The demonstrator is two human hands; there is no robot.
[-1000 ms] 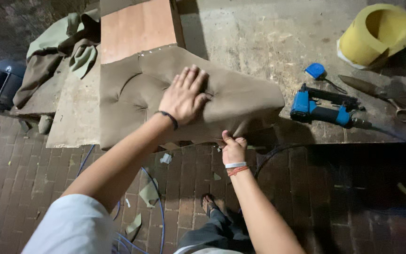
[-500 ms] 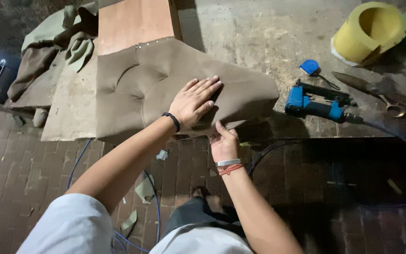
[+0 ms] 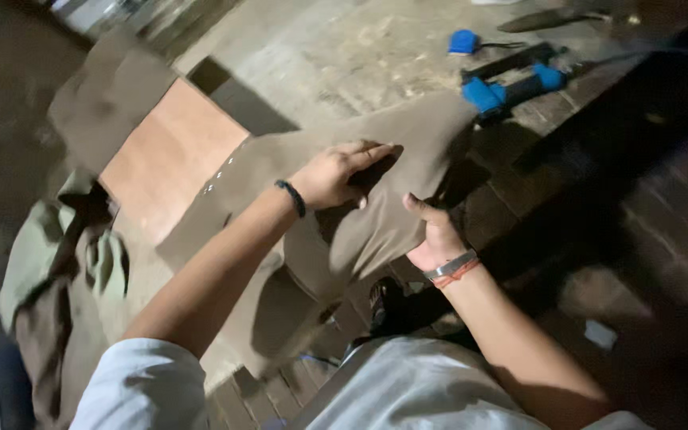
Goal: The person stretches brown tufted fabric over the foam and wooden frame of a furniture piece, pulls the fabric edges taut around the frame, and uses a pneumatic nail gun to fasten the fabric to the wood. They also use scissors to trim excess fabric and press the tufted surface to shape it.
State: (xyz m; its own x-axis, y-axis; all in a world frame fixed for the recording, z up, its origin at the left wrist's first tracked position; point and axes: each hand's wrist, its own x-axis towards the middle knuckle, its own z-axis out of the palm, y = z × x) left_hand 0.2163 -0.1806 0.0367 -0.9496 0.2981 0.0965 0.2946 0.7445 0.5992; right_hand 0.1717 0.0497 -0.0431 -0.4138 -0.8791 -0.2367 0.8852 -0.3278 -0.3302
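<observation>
A brown upholstered panel (image 3: 376,143), covered in taupe fabric with a row of tacks, lies on a dusty workbench (image 3: 336,56). My left hand (image 3: 336,173), with a dark band on the wrist, presses flat on the fabric near the panel's near edge. My right hand (image 3: 431,231), with a silver and an orange bracelet, grips the loose fabric edge (image 3: 368,239) that hangs over the bench, thumb on top. The view is tilted and blurred.
A blue staple gun (image 3: 511,84) lies on the bench to the right of the panel, with a small blue object (image 3: 463,41) beyond it. A bare plywood board (image 3: 173,159) sits at the left. Greenish and brown cloth scraps (image 3: 49,263) are heaped far left. Brick floor (image 3: 646,239) lies below.
The camera has swung and tilted sharply, moving closer. My right hand has shifted from under the edge to pinching the hanging fabric. My left hand stays pressed on the panel.
</observation>
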